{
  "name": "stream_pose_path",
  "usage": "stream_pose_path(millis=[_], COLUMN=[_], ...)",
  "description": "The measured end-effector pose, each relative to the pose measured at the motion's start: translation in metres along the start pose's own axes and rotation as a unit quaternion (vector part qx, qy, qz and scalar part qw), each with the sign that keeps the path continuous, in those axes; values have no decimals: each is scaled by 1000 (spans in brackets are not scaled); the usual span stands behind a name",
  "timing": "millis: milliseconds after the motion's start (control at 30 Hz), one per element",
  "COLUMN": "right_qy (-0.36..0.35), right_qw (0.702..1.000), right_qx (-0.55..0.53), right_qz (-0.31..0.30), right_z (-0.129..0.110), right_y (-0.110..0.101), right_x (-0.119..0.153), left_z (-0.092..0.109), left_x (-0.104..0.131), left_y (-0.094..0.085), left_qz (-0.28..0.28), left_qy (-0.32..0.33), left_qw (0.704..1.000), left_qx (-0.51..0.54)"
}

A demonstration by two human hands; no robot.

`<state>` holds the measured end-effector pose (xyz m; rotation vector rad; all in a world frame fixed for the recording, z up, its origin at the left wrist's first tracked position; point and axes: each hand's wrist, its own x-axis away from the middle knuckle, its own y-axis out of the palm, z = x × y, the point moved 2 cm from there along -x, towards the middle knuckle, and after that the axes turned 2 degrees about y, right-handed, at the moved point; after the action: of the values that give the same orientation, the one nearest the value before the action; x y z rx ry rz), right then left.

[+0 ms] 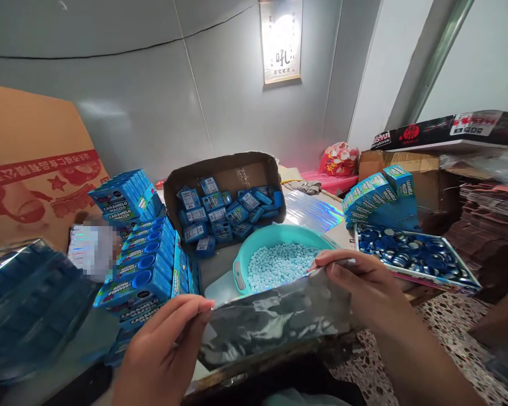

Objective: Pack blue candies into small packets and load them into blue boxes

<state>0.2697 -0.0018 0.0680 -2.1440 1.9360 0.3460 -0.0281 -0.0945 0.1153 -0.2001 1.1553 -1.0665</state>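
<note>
Grey wall (122, 107) across the upper part, from ten o'clock round past twelve to one; orange-brown carton (29, 135) with red print, between nine and ten; clear-wrapped blue packs (34, 304), blurred, between eight and nine; next to these, nearer the centre, stacked rows of blue boxes (141, 270) lettered CARAMELO; brown open box (214, 166) just off centre toward eleven, with small blue packets (237, 213) heaped loosely inside; silver film (275, 321) at six o'clock, creased and shiny; whether bag or single sheet, hard to tell; right hand (364, 287) at four, thumb and fingers pinched on the film's upper right end; left hand (165, 344) at seven, thumb and fingertips closed on the upper left corner; hands well apart, film stretched between; shallow tray (459, 259) just past three, full of round blue-and-silver pieces (402, 248); turquoise bowl (279, 233) just beyond the film, toward five, near side partly hidden behind it; black printed box (438, 132) between two and three, above brown cardboard (419, 163); paper hanging (281, 51) with black lettering, between twelve and one, glare on its upper half; red patterned bag (339, 159) toward two; pale blue tablets (279, 265), smallest of all, spread inside the bowl.
</note>
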Motion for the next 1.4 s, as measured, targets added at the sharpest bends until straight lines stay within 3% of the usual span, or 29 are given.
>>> stream_pose_path(millis=[67,133,200,233,300,367,467,600,733,833,1000,1100,1267,1400], right_qy=[-4,-47,-158,-227,-339,-372,-341,-302,-280,-265,-250,-244,-222,-214], right_qw=[999,990,952,924,881,863,861,873,883,885,881,878,879,877], right_qx=[36,113,217,261,321,338,337,311,295,297,320,333,348,369], right_qz=[4,67,149,161,82,-55,-171,-225,-235,-243,-244,-243,-240,-221], right_z=[-4,-9,-20,-27,-41,-51,-60,-63,-61,-59,-59,-58,-50,-44], right_y=[5,11,21,29,49,70,89,94,92,91,88,88,93,97], right_x=[-3,-6,-7,-6,-3,-3,-7,-14,-14,-11,-9,-9,-13,-14], left_z=[-2,-2,-2,-1,1,4,9,13,12,13,15,10,2,1], left_x=[0,0,-1,-1,-2,-1,1,2,0,-1,-1,0,0,2], left_y=[1,2,3,5,8,12,12,6,-1,0,6,12,19,25], left_qz=[-23,-23,-8,-8,-23,-41,-19,24,50,22,33,26,84,77], left_qy=[8,4,-15,-18,-7,14,18,67,168,225,164,185,240,252], left_qw=[1000,1000,1000,1000,1000,999,1000,997,972,956,982,978,955,949], left_qx=[10,12,5,1,0,10,7,-40,-155,-186,-92,-95,-152,-171])
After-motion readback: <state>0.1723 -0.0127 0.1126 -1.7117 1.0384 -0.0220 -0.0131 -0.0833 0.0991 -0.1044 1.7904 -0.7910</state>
